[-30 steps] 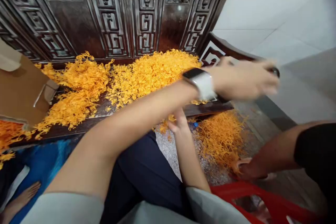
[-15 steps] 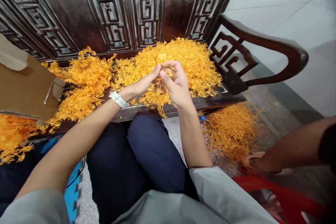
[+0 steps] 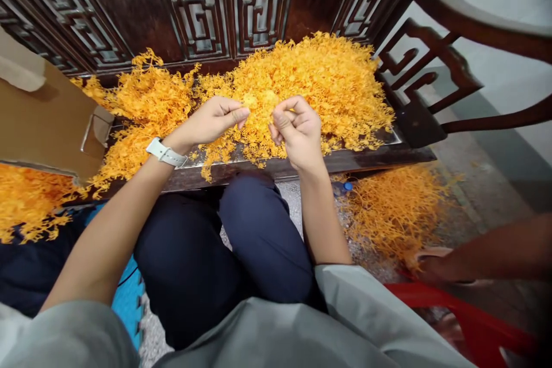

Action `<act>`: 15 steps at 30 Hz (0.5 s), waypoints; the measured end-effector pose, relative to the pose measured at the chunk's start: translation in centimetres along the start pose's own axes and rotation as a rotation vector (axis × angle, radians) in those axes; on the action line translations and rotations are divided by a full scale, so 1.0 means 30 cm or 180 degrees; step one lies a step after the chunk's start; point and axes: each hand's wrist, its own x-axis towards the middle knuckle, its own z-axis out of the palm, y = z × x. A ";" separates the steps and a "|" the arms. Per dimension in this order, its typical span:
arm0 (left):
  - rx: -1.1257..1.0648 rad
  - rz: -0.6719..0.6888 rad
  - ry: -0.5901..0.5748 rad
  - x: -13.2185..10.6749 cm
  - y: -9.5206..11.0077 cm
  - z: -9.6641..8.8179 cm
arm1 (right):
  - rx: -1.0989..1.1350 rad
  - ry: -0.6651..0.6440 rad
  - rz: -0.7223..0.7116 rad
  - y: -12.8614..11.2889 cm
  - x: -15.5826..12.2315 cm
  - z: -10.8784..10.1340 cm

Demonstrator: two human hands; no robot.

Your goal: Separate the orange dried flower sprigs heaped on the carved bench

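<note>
Over the front of the bench my left hand (image 3: 219,119) is closed in a pinch, with a branching orange plastic sprig (image 3: 210,158) hanging just below it. My right hand (image 3: 297,126) is pinched too, a short gap away, and what lies between its fingertips is too small to make out. Pale yellow-orange plastic pieces (image 3: 263,99) show behind the gap between the hands. A large heap of orange plastic pieces (image 3: 336,80) covers the bench behind my right hand. Another tangled orange pile (image 3: 146,98) lies to the left of my left hand.
A cardboard box (image 3: 47,109) stands on the left, with more orange pieces (image 3: 34,195) in front. The dark carved bench (image 3: 284,165) has an armrest (image 3: 457,69) at right. Thin orange strands (image 3: 397,213) lie on the floor, near another person's leg (image 3: 487,253) and a red stool (image 3: 466,310).
My hands have moved apart: the left one went left and its fingers closed into a pinch, and the right fingers curled in. The hanging orange sprig has shifted left with my left hand.
</note>
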 end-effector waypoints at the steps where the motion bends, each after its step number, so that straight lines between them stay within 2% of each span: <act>1: 0.0039 0.0035 -0.0055 -0.003 0.005 0.000 | 0.0148 0.0009 0.0064 -0.002 -0.004 0.012; 3: 0.0131 0.0034 -0.0101 -0.010 0.000 -0.007 | 0.0388 -0.0063 0.0161 -0.025 -0.021 0.023; 5: 0.0304 -0.0079 0.0041 -0.019 -0.032 -0.025 | 0.0626 -0.0309 0.0116 -0.061 -0.052 0.010; 8: 0.0488 -0.0259 0.0622 -0.034 -0.111 -0.068 | 0.0903 -0.0771 -0.0400 -0.099 -0.106 -0.059; 10: 0.0422 -0.0293 0.0968 -0.040 -0.148 -0.089 | 0.0830 -0.0885 -0.0586 -0.080 -0.119 -0.114; 12: 0.0325 -0.0307 0.1100 -0.039 -0.151 -0.094 | 0.0719 -0.0749 -0.0369 -0.022 -0.103 -0.146; 15: 0.0203 -0.0359 0.0966 -0.031 -0.108 -0.073 | 0.0969 -0.0170 0.0435 0.098 -0.046 -0.126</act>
